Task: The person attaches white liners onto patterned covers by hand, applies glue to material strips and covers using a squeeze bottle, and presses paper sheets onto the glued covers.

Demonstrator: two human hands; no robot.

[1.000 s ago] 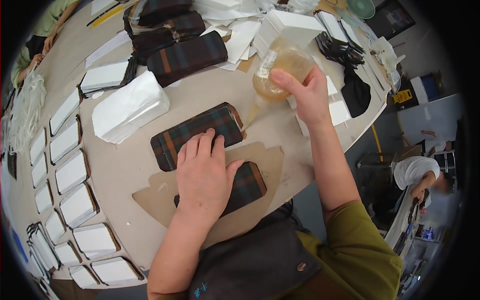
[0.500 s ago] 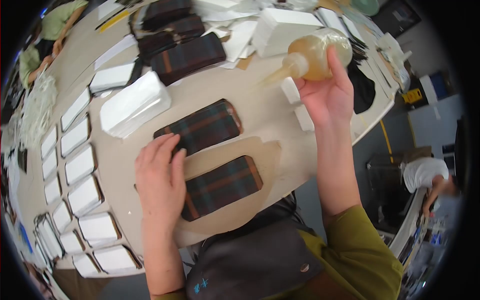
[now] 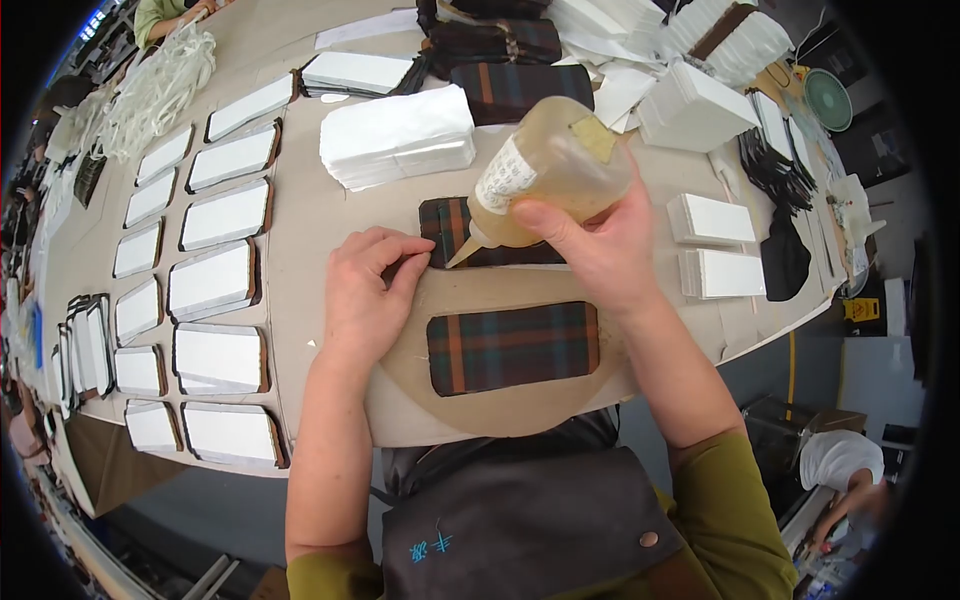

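My right hand grips a clear squeeze bottle of amber liquid, tilted nozzle-down. Its pointed tip meets the near left part of a dark plaid panel; the bottle and my right hand cover much of that panel. At the panel's left edge, my left hand is closed, thumb and forefinger pinching the corner. Closer to me, a second plaid panel, with brown and green stripes, lies flat on a tan sheet, touched by neither hand.
White-faced, dark-edged pieces stand in rows at the left. Beyond the panels are a white stack, folded plaid pieces and white blocks. Two small white stacks sit at the right. Another person is at far right.
The bottle has come down and left from above the table to the far panel, nozzle now at its surface. My left fingers have gone from lying over that panel to pinching its corner.
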